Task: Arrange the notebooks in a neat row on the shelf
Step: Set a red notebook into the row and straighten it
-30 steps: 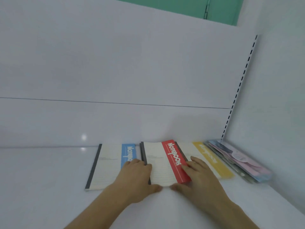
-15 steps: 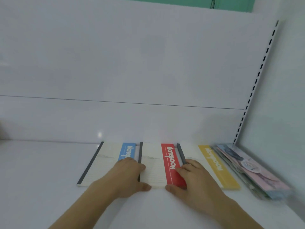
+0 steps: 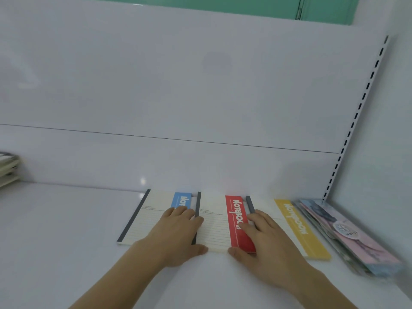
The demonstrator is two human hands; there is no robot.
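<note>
Since a second ago the red notebook (image 3: 223,221) has straightened, lying parallel between the blue notebook (image 3: 151,216) and the yellow notebook (image 3: 294,226) on the shelf (image 3: 55,241). The left hand (image 3: 178,235) and right hand (image 3: 265,241) rest flat on it, each grip released, thumbs at its near edge. The red and yellow bands read "Notebook". Pastel packets (image 3: 347,235) lie by the right wall.
</note>
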